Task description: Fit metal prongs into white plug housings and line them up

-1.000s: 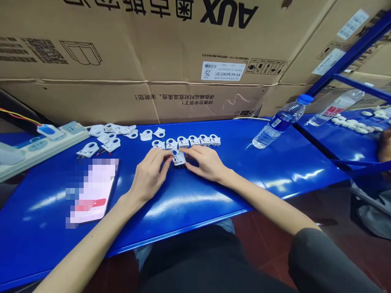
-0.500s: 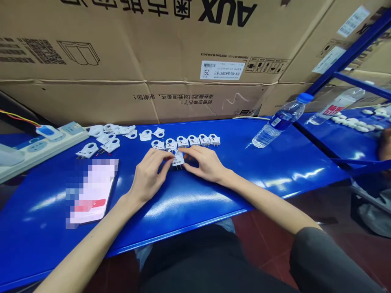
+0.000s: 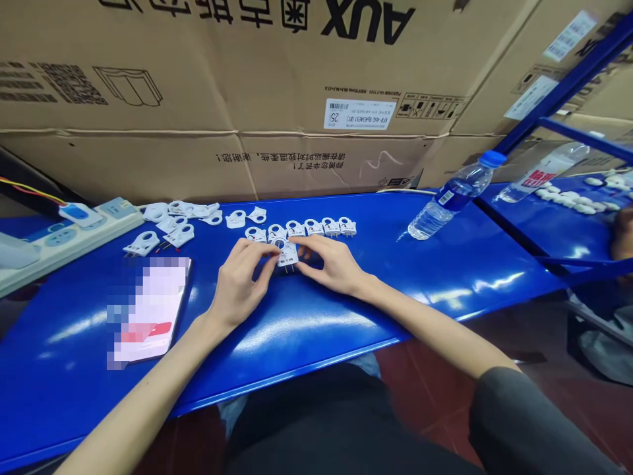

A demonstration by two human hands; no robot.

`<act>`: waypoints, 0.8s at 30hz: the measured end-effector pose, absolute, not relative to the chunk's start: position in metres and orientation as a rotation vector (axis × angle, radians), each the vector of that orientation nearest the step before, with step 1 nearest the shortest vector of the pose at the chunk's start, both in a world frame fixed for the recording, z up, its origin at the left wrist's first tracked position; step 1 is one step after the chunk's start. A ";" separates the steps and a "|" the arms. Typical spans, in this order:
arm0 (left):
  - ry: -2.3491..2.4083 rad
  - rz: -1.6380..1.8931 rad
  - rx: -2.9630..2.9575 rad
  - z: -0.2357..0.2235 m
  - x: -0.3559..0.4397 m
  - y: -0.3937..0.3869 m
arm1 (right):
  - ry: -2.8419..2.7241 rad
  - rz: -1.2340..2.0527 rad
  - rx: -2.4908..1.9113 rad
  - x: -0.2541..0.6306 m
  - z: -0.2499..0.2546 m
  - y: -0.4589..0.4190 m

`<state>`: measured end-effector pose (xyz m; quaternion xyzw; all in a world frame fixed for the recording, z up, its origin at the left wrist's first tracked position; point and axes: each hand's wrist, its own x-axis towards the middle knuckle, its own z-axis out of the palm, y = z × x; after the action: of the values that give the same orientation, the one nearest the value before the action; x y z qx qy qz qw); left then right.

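Note:
Both my hands meet at the middle of the blue table around one small white plug with metal pins. My left hand pinches its left side with curled fingers. My right hand pinches its right side. Just behind them a row of several similar white plugs lies side by side. A looser heap of white plugs lies further left.
A white power strip with a blue plug and wires lies at the far left. A flat white packet rests near my left forearm. A water bottle lies on its side at the right. Big cardboard boxes wall off the back.
The plug between my hands has shifted slightly up and back toward the row, with my fingers closing tighter around it. Everything else stays put.

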<state>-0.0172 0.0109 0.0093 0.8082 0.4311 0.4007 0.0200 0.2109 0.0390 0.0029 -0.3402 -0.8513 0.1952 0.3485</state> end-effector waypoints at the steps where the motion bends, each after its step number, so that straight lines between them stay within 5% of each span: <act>1: 1.321 1.265 2.515 0.010 -0.017 0.011 | -2.196 0.511 -0.874 0.211 0.003 0.039; 24: 1.457 1.233 2.422 0.017 -0.015 0.008 | -2.180 0.511 -0.853 0.211 0.003 0.039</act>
<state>-0.0150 0.0079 0.0168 0.7851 0.4723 0.3997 0.0289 0.2112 0.0392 0.0031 -0.3315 -0.8473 0.1985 0.3643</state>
